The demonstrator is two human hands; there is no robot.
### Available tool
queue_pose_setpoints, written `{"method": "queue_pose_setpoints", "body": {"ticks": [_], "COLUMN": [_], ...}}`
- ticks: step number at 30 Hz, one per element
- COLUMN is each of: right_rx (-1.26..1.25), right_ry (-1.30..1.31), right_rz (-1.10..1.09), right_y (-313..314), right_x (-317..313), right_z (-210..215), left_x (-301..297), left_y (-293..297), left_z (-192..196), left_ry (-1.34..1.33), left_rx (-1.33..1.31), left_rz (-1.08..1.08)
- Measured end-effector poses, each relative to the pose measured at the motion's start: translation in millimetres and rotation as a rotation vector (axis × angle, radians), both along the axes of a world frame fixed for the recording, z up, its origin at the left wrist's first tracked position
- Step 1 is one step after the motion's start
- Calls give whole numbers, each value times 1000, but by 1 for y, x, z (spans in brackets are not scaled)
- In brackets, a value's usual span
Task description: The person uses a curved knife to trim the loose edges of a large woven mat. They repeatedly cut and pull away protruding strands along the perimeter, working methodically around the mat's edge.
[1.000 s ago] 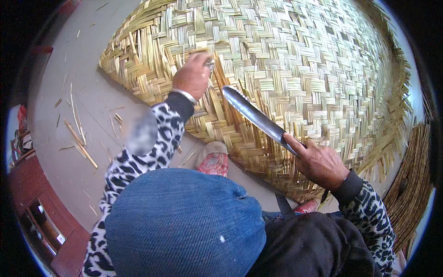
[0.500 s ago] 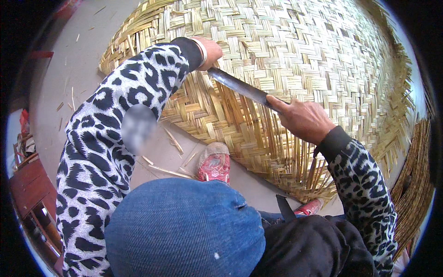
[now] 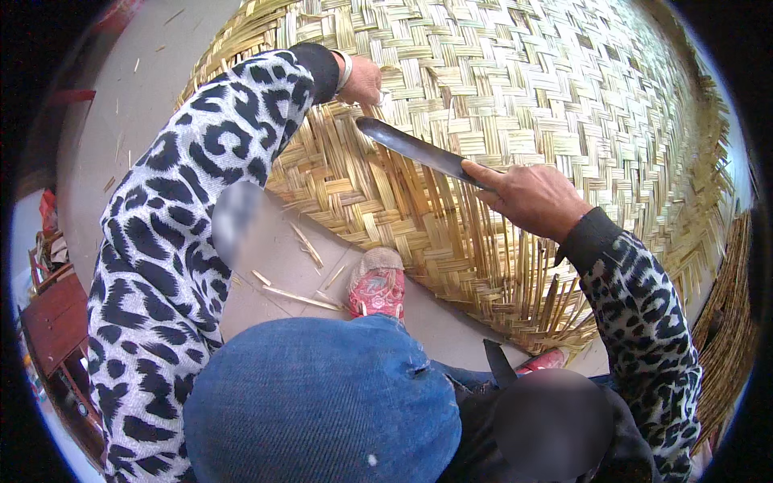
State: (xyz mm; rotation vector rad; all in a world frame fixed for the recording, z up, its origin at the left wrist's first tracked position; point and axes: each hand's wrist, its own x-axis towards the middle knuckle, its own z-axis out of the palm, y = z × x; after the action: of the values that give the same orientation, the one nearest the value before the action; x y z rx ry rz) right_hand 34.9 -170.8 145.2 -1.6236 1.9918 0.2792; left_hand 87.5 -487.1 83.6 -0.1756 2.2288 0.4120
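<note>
Grey concrete floor (image 3: 129,113) runs down the left side, littered with pale cut bamboo slivers (image 3: 299,296), probably trimmings dropped where they fell. On the far left edge there's a dark reddish wooden piece of furniture (image 3: 52,322), cut off by the rim so I can't say what it is. Moving right, the left hand (image 3: 361,79) reaches far out in its leopard-print sleeve and seems pinched shut on a strip at the near edge of the big round woven bamboo mat (image 3: 547,88), likely to steady it; the fingertips are tucked under, so I can't tell the exact grip. A red patterned shoe (image 3: 377,286) sits near the mat's loose edge, maybe pinning it. Next, the long dark flat blade (image 3: 415,149) lies angled across the weave, tip just beside the left hand. The right hand (image 3: 531,197) is closed tight round its handle, forefinger along the back for control; the handle itself is hidden.
</note>
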Motion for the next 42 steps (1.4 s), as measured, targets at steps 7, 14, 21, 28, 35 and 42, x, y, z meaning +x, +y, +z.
{"method": "queue_pose_setpoints", "body": {"ticks": [7, 14, 21, 28, 35, 42], "right_rx": [79, 101, 103, 60, -87, -3], "right_ry": [26, -49, -96, -87, -397, -1007], "right_rz": [-26, -136, -179, -191, -568, -801], "right_y": [-6, -4, 1, -4, 20, 24], "right_x": [0, 2, 0, 1, -14, 22], "right_z": [-8, -22, -33, -22, 44, 84], "left_x": [19, 47, 54, 117, 146, 121], "left_y": [21, 35, 59, 168, 72, 83], "left_z": [-18, -24, -15, 5, -29, -53], "left_ry": [283, 401, 325, -71, 379, 440], "left_rx": [-299, -360, 8, 1100, 679, 749], "left_rz": [-439, -253, 116, -230, 1153, 1346]}}
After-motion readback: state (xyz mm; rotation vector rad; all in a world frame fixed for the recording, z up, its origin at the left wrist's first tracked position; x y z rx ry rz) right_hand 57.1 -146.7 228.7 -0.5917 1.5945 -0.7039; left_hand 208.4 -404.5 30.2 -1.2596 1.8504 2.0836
